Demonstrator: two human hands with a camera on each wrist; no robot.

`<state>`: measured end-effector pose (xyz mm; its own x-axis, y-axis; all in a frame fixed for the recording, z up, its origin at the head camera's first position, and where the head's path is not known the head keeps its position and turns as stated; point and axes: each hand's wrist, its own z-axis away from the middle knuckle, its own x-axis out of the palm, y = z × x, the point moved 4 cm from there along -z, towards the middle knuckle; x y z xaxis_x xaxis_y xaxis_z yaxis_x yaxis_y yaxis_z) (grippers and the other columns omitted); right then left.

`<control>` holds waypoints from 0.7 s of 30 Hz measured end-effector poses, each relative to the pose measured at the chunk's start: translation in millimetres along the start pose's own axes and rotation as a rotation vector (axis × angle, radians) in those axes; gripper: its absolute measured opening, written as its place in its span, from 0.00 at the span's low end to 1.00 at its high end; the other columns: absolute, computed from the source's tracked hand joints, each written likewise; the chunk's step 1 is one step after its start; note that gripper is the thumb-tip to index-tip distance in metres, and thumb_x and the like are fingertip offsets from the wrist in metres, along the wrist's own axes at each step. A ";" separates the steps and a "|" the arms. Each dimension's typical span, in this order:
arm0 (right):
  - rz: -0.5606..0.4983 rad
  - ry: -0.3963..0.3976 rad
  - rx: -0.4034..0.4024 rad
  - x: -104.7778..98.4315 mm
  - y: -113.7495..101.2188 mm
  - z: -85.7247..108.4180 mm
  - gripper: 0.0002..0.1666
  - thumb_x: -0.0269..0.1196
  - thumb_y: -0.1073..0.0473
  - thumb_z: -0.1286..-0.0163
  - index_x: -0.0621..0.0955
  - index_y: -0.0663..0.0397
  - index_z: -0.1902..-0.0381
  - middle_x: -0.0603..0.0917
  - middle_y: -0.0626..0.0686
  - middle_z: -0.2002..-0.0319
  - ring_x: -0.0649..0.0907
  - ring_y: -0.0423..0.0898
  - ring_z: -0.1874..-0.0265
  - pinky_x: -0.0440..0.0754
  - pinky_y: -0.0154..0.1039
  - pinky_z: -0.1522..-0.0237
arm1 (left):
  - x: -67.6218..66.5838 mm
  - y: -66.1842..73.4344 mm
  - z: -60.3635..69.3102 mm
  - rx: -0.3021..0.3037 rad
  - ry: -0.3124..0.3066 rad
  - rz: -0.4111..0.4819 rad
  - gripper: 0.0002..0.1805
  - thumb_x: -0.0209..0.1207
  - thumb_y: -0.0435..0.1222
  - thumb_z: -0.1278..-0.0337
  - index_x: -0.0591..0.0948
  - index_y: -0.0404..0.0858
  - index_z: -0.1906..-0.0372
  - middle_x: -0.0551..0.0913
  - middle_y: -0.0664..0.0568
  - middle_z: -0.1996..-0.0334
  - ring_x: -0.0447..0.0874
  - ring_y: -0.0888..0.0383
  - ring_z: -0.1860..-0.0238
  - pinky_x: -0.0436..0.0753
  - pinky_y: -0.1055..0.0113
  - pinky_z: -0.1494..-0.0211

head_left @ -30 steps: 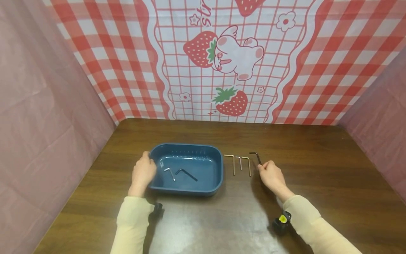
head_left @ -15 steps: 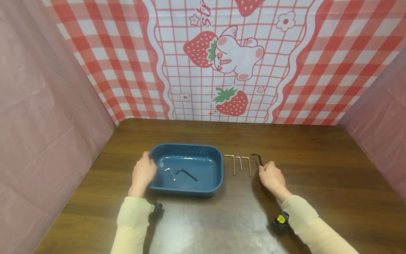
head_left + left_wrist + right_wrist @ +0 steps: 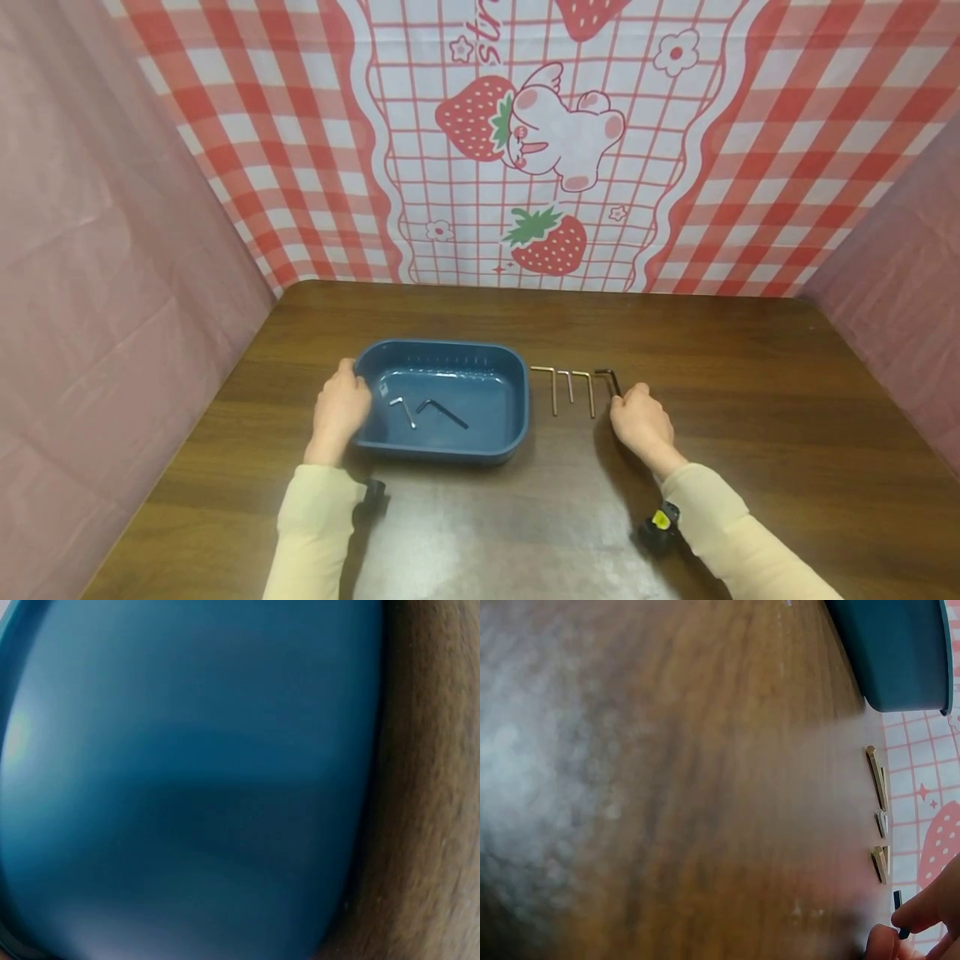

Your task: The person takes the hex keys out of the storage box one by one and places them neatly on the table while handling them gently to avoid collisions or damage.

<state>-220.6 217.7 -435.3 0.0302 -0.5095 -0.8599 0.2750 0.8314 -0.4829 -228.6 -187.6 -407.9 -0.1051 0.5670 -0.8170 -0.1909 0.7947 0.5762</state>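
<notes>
Black hex key [image 3: 615, 383] is pinched between thumb and fingertip of the right hand [image 3: 643, 421], bent end pointed left; contact with the desk [image 3: 480, 533] can't be told. Just left of it, two brass hex keys [image 3: 591, 396] are laid in a row, smaller pinkish hex key [image 3: 570, 388] set between them. Row is sited right beside blue tray [image 3: 435, 453]. Inside it, silver hex key [image 3: 408, 414] and second black hex key [image 3: 447, 415] are laid apart. Tray's left rim is gripped by the left hand [image 3: 341, 408].
</notes>
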 end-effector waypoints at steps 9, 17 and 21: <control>0.010 0.020 0.013 2.7 -1.7 -0.4 0.21 0.41 0.55 0.35 0.65 0.73 0.59 0.75 0.79 0.59 0.77 0.72 0.61 0.73 0.58 0.66 | 0.5 -0.7 -1.1 -0.001 0.000 0.003 0.22 0.38 0.34 0.37 0.63 0.29 0.40 0.72 0.28 0.47 0.72 0.30 0.50 0.71 0.41 0.51; 0.033 0.016 0.008 4.1 -2.3 -1.4 0.22 0.42 0.55 0.36 0.65 0.74 0.58 0.75 0.79 0.59 0.77 0.72 0.61 0.73 0.58 0.64 | 0.6 -1.1 -1.8 0.000 -0.005 -0.002 0.22 0.37 0.34 0.37 0.63 0.30 0.40 0.72 0.29 0.47 0.72 0.30 0.50 0.71 0.41 0.51; 0.041 0.015 -0.009 4.7 -2.8 -2.1 0.22 0.42 0.56 0.37 0.66 0.74 0.59 0.75 0.79 0.60 0.77 0.72 0.63 0.74 0.58 0.66 | 0.4 -1.5 -1.6 -0.007 -0.007 0.000 0.23 0.38 0.35 0.37 0.62 0.30 0.39 0.71 0.29 0.46 0.72 0.30 0.50 0.71 0.42 0.50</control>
<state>-223.2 213.5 -438.3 0.0267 -0.4715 -0.8814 0.2654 0.8535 -0.4485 -229.9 -188.9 -409.0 -0.0982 0.5687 -0.8166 -0.1977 0.7931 0.5761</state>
